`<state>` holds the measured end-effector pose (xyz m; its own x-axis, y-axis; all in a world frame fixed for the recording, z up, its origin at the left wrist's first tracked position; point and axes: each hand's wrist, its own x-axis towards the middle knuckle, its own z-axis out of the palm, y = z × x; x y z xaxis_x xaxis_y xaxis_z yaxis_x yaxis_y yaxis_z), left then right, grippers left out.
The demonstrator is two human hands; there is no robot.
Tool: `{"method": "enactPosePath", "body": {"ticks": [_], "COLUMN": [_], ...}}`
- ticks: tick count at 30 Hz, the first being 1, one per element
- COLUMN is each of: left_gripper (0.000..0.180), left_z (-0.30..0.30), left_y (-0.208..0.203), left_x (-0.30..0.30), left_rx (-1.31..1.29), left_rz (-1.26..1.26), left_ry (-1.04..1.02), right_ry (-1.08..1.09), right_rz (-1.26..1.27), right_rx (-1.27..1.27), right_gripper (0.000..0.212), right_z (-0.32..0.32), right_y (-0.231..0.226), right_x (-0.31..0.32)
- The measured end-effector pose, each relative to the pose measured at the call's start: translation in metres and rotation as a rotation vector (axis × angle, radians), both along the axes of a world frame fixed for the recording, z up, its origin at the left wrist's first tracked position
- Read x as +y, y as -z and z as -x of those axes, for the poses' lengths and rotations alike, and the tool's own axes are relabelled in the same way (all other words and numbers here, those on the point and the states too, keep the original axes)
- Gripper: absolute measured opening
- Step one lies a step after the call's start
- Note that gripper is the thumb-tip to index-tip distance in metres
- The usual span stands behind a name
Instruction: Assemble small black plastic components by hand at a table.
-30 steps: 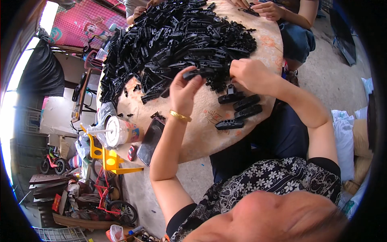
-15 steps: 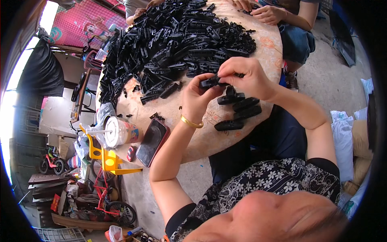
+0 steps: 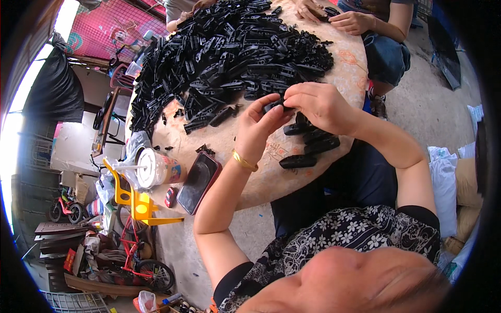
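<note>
My left hand (image 3: pixel 254 125), with a gold bangle at the wrist, grips a small black plastic part (image 3: pixel 272 106) between thumb and fingers. My right hand (image 3: pixel 324 109) meets it from the right, fingertips pinched against the part's end. Whether those fingertips hold a separate small piece is hidden. Below the right hand, several long black plastic parts (image 3: pixel 298 161) lie on the table, some partly covered by the hand. Beyond both hands spreads a large heap of black plastic parts (image 3: pixel 224 62).
A round table with a patterned cloth (image 3: pixel 250 190) carries a lidded cup with a straw (image 3: pixel 151 169), a phone (image 3: pixel 198 183) and a small red object (image 3: pixel 170 197). A yellow plastic chair (image 3: pixel 140 206) stands at left. Across the table, other people's hands (image 3: pixel 350 23) handle parts.
My right hand has come down slightly, its fingertips pressing against the part. The small dark piece that showed beside those fingers is out of sight. My left hand still grips the part.
</note>
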<state>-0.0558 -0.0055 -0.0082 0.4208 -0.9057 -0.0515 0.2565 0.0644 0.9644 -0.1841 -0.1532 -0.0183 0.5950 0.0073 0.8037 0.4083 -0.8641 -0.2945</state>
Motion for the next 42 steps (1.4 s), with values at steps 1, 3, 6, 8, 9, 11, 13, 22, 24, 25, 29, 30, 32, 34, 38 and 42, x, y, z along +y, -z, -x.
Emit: {"method": "enactPosePath", "body": {"ticks": [1, 3, 6, 8, 9, 11, 13, 22, 24, 25, 29, 30, 32, 34, 38, 42], "left_gripper": [0.034, 0.032, 0.030, 0.029, 0.029, 0.031, 0.031, 0.058, 0.071, 0.076, 0.060, 0.056, 0.053, 0.052, 0.062, 0.064], "left_z": [0.000, -0.004, -0.003, 0.002, 0.006, 0.009, 0.007, 0.027, 0.042, 0.047, 0.072, 0.074, 0.081, 0.089, 0.109, 0.105], "left_y": [-0.001, 0.004, 0.003, 0.001, 0.001, 0.001, 0.002, 0.001, 0.009, 0.016, 0.021, 0.022, 0.026, 0.034, 0.051, 0.024], "left_x": [0.001, 0.001, 0.002, 0.002, 0.002, 0.005, 0.004, 0.063, 0.065, 0.064, 0.037, 0.030, 0.012, -0.006, -0.045, -0.053], "left_rx": [0.001, -0.006, -0.173, -0.399, -0.544, -0.793, -0.726, -1.044, -1.284, -1.389, -1.356, -1.349, -1.391, -1.386, -1.801, -1.695], "left_rz": [-0.014, 0.011, 0.076, 0.072, 0.039, -0.038, 0.024, -0.307, -0.266, -0.226, -0.173, -0.172, -0.094, -0.028, 0.167, 0.258], "left_ry": [0.003, 0.004, -0.025, -0.068, -0.095, -0.143, -0.128, 0.099, 0.146, 0.128, 0.050, 0.082, 0.160, 0.218, 0.173, 0.281], "right_ry": [-0.001, -0.008, -0.036, -0.073, -0.190, -0.137, -0.106, -0.160, -0.171, -0.180, -0.151, -0.133, -0.057, 0.069, 0.296, 0.288], "right_rz": [0.053, 0.073, -0.199, -0.601, -0.677, -0.575, -0.502, 0.160, 0.140, 0.148, 0.140, 0.137, 0.131, 0.063, 0.018, -0.015], "right_rx": [0.006, 0.038, 0.168, 0.319, 0.501, 0.480, 0.378, 0.434, 0.383, 0.385, 0.365, 0.362, 0.323, 0.350, 0.372, 0.576], "right_gripper": [0.016, 0.015, 0.020, 0.024, 0.027, 0.027, 0.026, 0.067, 0.059, 0.057, 0.050, 0.050, 0.052, 0.053, 0.051, 0.041], "right_z": [0.001, 0.001, 0.001, 0.001, -0.001, -0.001, -0.002, 0.023, 0.027, 0.031, 0.053, 0.060, 0.082, 0.108, 0.137, 0.151], "right_y": [-0.001, -0.005, -0.009, -0.011, -0.007, -0.009, -0.006, 0.011, 0.019, 0.016, 0.012, 0.014, 0.025, 0.033, 0.047, 0.057], "right_x": [0.000, -0.001, 0.002, 0.004, -0.006, -0.008, -0.005, 0.002, 0.007, 0.009, 0.005, 0.002, -0.004, -0.005, 0.001, -0.006]}}
